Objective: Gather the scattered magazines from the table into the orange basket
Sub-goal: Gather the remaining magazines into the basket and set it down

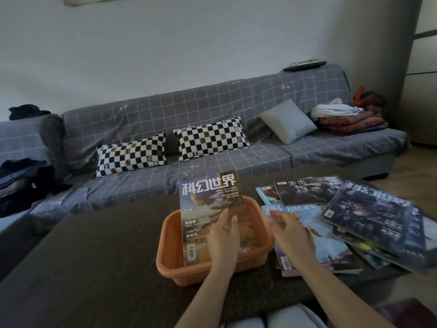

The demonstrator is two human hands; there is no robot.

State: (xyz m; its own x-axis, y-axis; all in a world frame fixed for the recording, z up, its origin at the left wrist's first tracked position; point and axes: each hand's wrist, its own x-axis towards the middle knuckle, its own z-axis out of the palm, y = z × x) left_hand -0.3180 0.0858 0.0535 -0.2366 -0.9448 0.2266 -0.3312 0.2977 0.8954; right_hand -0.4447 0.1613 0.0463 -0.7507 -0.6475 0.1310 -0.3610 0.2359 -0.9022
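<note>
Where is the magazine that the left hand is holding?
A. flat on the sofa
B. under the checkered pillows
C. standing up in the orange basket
C: the left hand grips the magazine upright, its lower end inside the orange basket.

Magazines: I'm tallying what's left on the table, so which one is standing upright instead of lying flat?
The gold-covered magazine, held by the left hand, standing in the orange basket. The others lie flat, right of it.

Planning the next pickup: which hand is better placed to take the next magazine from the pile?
Right. The right hand is free and already over the light-blue magazine, while the left hand holds a magazine upright in the orange basket.
</note>
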